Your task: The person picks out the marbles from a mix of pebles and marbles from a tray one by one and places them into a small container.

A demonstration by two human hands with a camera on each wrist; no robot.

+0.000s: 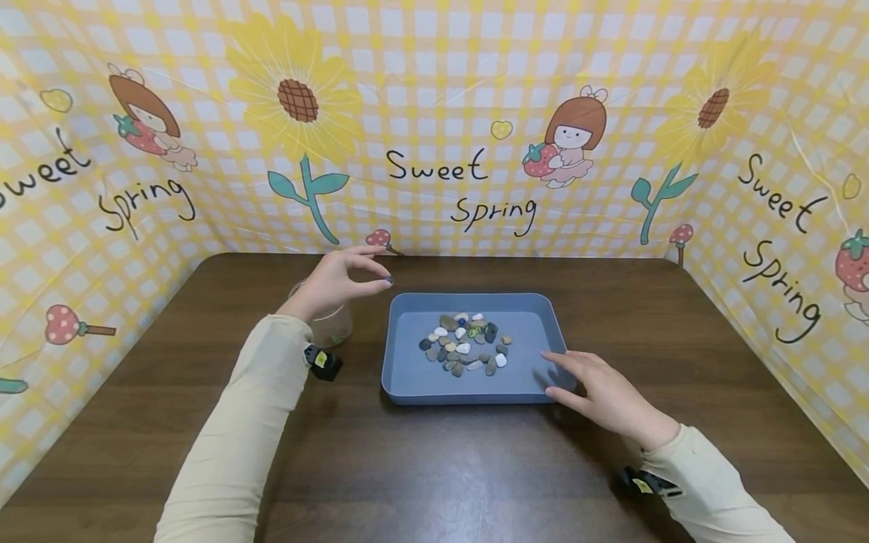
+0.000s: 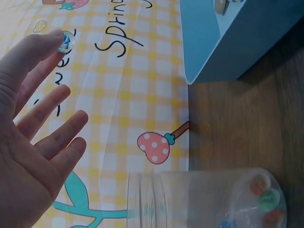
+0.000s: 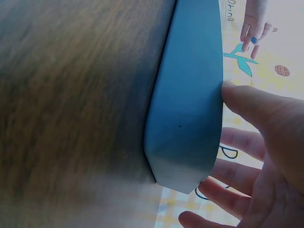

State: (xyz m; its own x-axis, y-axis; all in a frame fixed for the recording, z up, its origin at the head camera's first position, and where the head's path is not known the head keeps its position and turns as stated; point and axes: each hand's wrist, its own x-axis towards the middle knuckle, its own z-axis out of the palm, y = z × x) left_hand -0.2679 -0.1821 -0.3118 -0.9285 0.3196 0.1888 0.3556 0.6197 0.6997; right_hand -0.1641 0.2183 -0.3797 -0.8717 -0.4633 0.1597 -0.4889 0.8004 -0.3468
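My left hand [image 1: 339,280] pinches a clear marble with blue inside [image 2: 67,42] between thumb and forefinger, the other fingers spread. It is raised between a clear jar [image 1: 330,326] and a blue tray [image 1: 407,369]. In the left wrist view the jar [image 2: 190,194] holds several marbles, red, green and blue. Pebbles [image 1: 464,348] in white, grey and tan lie in the middle of the tray, with a blue marble [image 1: 462,322] among them. My right hand [image 1: 604,392] is at the tray's right end, fingers extended over its rim; the thumb is by the rim in the right wrist view.
A dark wooden table [image 1: 421,467] carries the tray and jar. Behind it and along both sides hangs a yellow checked cloth [image 1: 434,90] with sunflowers, lettering and cartoon figures. The jar stands left of the tray, under my left wrist.
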